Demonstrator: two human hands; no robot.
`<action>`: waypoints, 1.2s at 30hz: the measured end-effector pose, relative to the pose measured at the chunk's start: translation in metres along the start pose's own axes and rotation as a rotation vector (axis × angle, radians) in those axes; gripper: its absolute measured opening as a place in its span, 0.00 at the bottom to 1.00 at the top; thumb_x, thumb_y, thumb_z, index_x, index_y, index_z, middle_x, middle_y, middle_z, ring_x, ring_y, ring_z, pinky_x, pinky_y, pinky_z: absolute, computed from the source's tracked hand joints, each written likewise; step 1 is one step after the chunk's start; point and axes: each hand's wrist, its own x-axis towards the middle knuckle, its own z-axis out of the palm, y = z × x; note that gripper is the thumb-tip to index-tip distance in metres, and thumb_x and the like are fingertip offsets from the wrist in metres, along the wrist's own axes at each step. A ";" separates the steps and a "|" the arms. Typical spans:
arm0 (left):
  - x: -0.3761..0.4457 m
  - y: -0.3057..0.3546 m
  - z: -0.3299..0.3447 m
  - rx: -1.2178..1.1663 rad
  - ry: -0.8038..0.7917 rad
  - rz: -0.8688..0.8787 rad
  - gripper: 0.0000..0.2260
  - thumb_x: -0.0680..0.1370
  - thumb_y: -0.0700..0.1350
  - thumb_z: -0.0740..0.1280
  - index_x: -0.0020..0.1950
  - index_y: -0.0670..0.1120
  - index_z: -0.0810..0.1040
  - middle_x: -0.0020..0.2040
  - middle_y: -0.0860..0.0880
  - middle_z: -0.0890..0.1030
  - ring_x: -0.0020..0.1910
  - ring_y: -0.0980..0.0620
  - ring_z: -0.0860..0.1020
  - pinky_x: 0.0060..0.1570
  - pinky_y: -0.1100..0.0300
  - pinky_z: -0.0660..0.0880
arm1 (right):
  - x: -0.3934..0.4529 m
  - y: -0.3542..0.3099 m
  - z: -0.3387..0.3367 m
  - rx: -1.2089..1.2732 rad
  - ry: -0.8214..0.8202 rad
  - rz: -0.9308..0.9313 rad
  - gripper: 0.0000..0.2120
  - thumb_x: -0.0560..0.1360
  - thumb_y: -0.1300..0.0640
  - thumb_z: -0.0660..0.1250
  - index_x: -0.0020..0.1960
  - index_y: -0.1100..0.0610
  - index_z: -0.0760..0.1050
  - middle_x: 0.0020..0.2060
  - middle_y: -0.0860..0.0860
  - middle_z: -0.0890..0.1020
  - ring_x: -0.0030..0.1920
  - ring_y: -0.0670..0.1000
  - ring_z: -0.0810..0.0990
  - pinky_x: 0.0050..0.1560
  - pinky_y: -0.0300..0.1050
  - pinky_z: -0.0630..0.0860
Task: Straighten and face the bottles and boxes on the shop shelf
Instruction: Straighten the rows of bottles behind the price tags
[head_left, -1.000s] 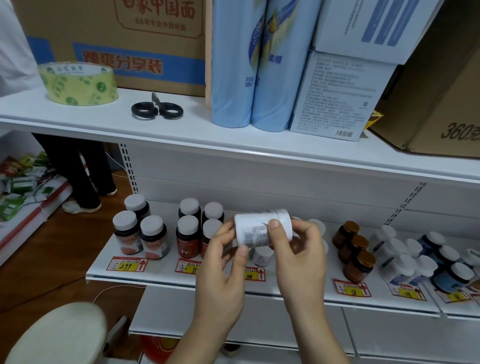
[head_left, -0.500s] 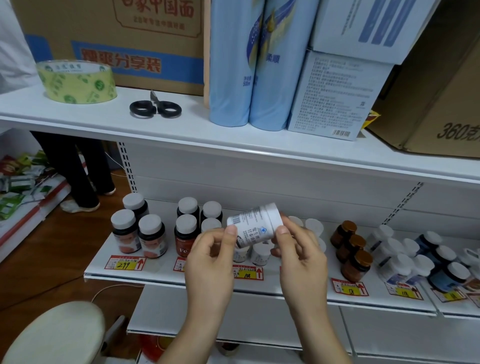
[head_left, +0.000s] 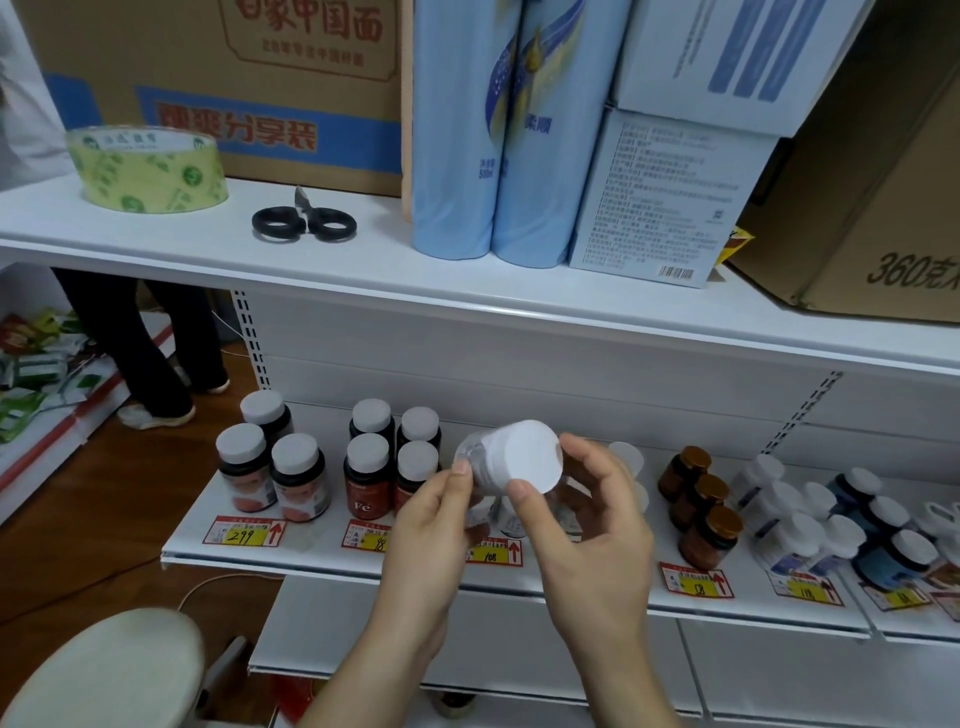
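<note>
1. The right hand (head_left: 587, 525) grips a small white plastic bottle with a wide white cap (head_left: 511, 460), thumb on the cap's rim and fingers curled behind it.
2. The left hand (head_left: 434, 525) pinches the same bottle by its body, thumb tip at the label's edge. The bottle is held off the shelf, tilted so its cap faces the person.
3. Directly beneath it, on the white metal lower shelf (head_left: 322, 545), more small white bottles are partly hidden behind the hands; this is likely the held bottle's row.
4. To the left, four dark red-labelled bottles with white caps (head_left: 392, 462) stand in a neat square, and three larger dark bottles with orange labels (head_left: 272, 467) look upright and roughly faced.
5. To the right, three brown amber jars with bronze lids (head_left: 701, 501) sit in a line; beyond them the cluster of white and blue bottles (head_left: 831, 525) looks loose and uneven.
6. As I judge it, the left groups seem done; the held bottle must go back facing front, and the right end remains.
</note>
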 end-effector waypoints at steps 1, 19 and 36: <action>0.000 0.000 0.001 -0.019 -0.012 -0.022 0.14 0.84 0.52 0.58 0.59 0.51 0.83 0.54 0.52 0.86 0.57 0.55 0.82 0.61 0.47 0.78 | -0.001 0.000 0.001 -0.023 0.002 -0.023 0.23 0.68 0.55 0.80 0.58 0.40 0.76 0.56 0.42 0.80 0.57 0.47 0.80 0.56 0.46 0.79; -0.001 -0.005 0.007 -0.187 -0.020 -0.065 0.11 0.85 0.44 0.58 0.57 0.39 0.76 0.55 0.39 0.85 0.55 0.46 0.84 0.59 0.47 0.78 | 0.001 0.013 -0.003 -0.210 0.046 -0.321 0.13 0.76 0.51 0.70 0.58 0.56 0.82 0.58 0.48 0.77 0.60 0.46 0.77 0.54 0.38 0.76; -0.012 -0.001 0.000 0.086 0.078 0.416 0.24 0.73 0.46 0.74 0.66 0.61 0.72 0.61 0.56 0.81 0.61 0.56 0.80 0.59 0.59 0.76 | 0.003 0.021 -0.001 0.242 0.015 0.243 0.11 0.82 0.63 0.61 0.52 0.53 0.81 0.47 0.52 0.86 0.49 0.55 0.85 0.52 0.51 0.81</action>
